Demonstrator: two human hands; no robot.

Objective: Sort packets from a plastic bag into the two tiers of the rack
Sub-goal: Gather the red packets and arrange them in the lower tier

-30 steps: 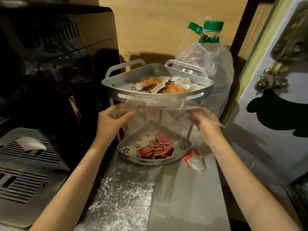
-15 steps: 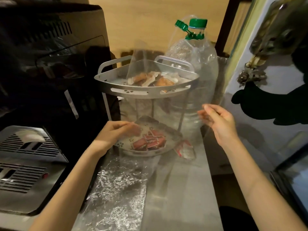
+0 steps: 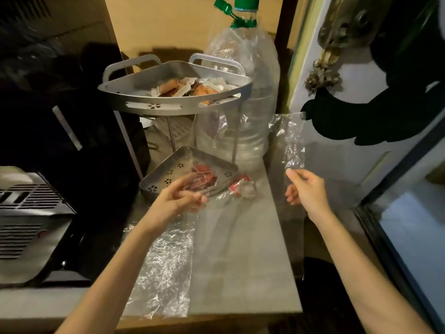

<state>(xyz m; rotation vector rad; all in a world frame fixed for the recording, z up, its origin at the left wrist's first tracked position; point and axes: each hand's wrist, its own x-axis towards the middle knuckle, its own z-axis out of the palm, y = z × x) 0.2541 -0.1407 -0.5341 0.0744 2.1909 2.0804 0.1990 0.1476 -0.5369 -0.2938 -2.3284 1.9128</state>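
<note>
At the right edge of the counter (image 3: 240, 249), the right hand (image 3: 305, 189) pinches the lower end of a clear plastic bag (image 3: 290, 141) between thumb and fingers, the grip clamped on the film, which stands up crumpled above the hand. The left hand (image 3: 179, 196) hovers by the front rim of the rack (image 3: 173, 104), fingers loosely curled; whether it holds part of the film I cannot tell. Just behind it, the lower tier (image 3: 168, 174) holds red packets (image 3: 202, 177), partly hidden by that hand. The upper tier (image 3: 144, 92) holds orange and white packets (image 3: 187, 86). One red and white packet (image 3: 242, 188) lies on the counter just beside the lower tier, between the two hands. A large clear bottle (image 3: 243, 92) with a green cap stands close behind the rack. Crinkled foil (image 3: 166, 261) covers the counter under the left forearm. A grey appliance (image 3: 26, 213) sits far left.
</note>
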